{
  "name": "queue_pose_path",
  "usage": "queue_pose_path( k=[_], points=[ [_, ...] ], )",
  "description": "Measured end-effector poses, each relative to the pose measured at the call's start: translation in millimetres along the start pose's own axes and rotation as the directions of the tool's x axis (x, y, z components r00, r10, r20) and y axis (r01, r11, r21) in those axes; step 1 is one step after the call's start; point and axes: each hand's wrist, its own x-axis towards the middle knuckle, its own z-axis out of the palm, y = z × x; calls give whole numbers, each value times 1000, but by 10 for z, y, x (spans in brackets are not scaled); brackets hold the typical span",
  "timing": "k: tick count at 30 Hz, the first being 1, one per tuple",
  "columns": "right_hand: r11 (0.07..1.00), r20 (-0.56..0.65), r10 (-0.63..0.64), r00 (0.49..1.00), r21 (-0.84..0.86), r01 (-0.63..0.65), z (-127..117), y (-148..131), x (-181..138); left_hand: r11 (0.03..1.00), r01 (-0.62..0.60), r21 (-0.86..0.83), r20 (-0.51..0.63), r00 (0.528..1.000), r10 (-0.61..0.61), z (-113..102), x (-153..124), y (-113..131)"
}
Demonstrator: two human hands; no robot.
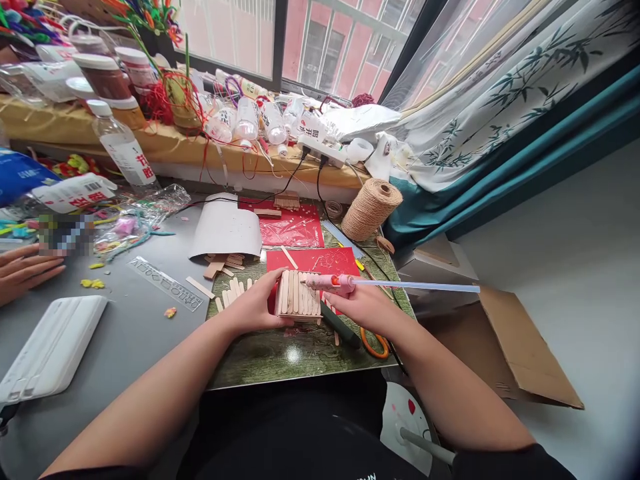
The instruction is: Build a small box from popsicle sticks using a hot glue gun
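Note:
My left hand (255, 305) grips the left side of a small box built from wooden craft sticks (299, 295), which rests on a green mat (280, 353). In my right hand (361, 304) is a pink hot glue gun (334, 283); its nozzle points left and touches the top right of the stick box. A long clear glue stick (420, 286) juts out of the gun's back to the right. Loose craft sticks (231, 291) lie left of the box. Red paper sheets (315, 260) sit just behind it.
Another person's hand (23, 270) rests at the left edge. Orange-handled scissors (375, 343) lie under my right wrist, a twine spool (371, 209) behind. A clear ruler (165, 283), a white flat case (50, 347), a white curled card (226, 230), a cluttered sill (165, 143) and cardboard (515, 347) surround.

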Motion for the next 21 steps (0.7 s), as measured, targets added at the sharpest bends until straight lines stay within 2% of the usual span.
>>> queue_pose_path(
  k=[12,18,21],
  points=[
    [990,125,-139,982,39,135,6,99,-196,1000,-2,8,-2,1000,2,-4,-1,0],
    [989,145,-143,979,-16,147,26,123,-287,1000,0,29,3,1000,0,41,0,-44],
    [988,151,-153,977,33,149,22,128,-325,999,2,46,9,1000,-3,24,-9,-12]
  ],
)
